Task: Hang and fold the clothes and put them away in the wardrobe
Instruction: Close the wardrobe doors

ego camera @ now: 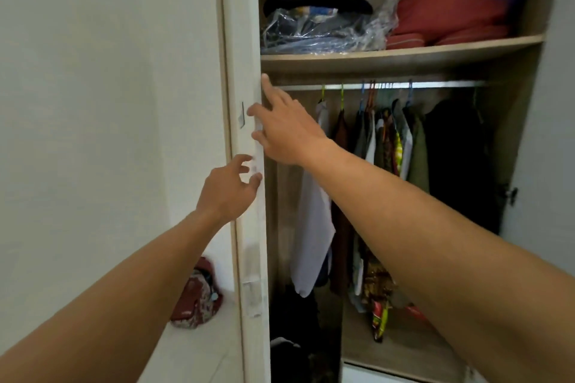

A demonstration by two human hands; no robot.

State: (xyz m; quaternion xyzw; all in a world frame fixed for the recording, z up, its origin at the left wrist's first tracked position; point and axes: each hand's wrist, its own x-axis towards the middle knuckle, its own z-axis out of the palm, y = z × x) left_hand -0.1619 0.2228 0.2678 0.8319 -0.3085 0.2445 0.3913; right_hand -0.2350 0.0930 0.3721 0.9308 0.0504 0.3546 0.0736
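The wardrobe stands open in front of me. Its white left door [245,40] is seen edge-on. My left hand [228,188] reaches the door's edge with fingers loosely spread, fingertips touching it. Above it, my right hand [284,127] lies with straight fingers against the same edge, index finger pointing up toward the shelf [401,54]. Neither hand holds anything. Inside, several garments hang from coloured hangers on a metal rail [435,84]: a white shirt [312,236], brown, patterned and green pieces, and a dark coat [457,158].
The upper shelf carries clothes in a clear plastic bag [326,29], a black item, red cushions [448,14] and something blue. A red patterned bag [197,298] lies on the pale floor left of the wardrobe. Dark clothes are heaped at the bottom left inside.
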